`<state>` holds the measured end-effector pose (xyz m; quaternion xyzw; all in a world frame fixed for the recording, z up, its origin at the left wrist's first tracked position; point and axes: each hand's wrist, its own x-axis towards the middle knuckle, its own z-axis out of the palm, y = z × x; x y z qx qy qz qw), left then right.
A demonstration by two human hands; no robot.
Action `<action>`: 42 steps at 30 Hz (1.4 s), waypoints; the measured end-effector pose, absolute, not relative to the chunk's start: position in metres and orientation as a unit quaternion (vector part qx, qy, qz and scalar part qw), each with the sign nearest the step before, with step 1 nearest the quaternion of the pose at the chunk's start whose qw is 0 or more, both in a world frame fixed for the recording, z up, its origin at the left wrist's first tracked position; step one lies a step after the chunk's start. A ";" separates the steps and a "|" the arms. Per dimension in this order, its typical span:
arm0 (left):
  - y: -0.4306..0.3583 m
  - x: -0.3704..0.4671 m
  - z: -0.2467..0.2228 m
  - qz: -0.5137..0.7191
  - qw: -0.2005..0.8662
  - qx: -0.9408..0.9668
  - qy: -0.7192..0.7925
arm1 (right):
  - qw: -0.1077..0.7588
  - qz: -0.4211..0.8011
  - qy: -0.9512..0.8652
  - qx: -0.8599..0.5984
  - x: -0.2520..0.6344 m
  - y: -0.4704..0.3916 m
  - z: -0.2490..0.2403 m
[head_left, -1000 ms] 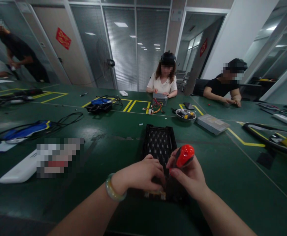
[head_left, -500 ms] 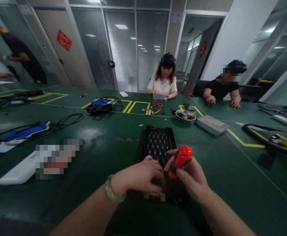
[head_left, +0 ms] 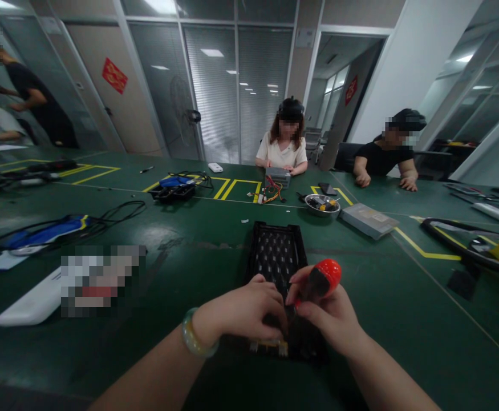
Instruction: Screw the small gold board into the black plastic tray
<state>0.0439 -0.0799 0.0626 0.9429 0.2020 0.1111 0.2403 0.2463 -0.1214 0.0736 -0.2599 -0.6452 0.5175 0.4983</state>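
Note:
A black plastic case [head_left: 275,254] with a slotted, grid-like panel lies on the green table in front of me. My right hand [head_left: 326,311] is closed around a screwdriver [head_left: 328,275] with a red and black handle, its shaft pointing down into the near part of the case. Over that same part, my left hand [head_left: 249,308] has its fingers curled and pinched near the screwdriver's tip; whatever they hold is hidden. Below the left fingers shows a small yellowish part with pale connectors [head_left: 270,347] at the case's near end.
Beyond the case stand a metal bowl [head_left: 323,212] of small parts and a grey metal box [head_left: 369,221]. A white device [head_left: 39,299] lies left, near a blue item with black cables [head_left: 48,231]. Two people sit across the table [head_left: 189,257], one handling a grey unit with coloured wires [head_left: 277,178].
The screwdriver's handle has tipped to the right in my right hand. My left hand stays at about the same spot. The view has shifted slightly.

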 end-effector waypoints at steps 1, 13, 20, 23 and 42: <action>-0.080 0.044 0.063 0.109 0.241 0.943 0.201 | 0.501 0.526 -0.639 -0.252 0.246 -0.122 0.074; -0.080 0.045 0.063 0.109 0.251 0.941 0.199 | 0.515 0.479 -0.645 -0.300 0.247 -0.118 0.069; -0.079 0.044 0.063 0.114 0.243 0.945 0.187 | 0.507 0.513 -0.644 -0.254 0.251 -0.121 0.072; -0.079 0.045 0.063 0.113 0.242 0.945 0.187 | 0.507 0.498 -0.647 -0.276 0.250 -0.122 0.074; -0.073 0.039 0.068 0.100 0.233 0.950 0.179 | 0.732 0.291 -0.518 -0.334 0.253 -0.097 0.066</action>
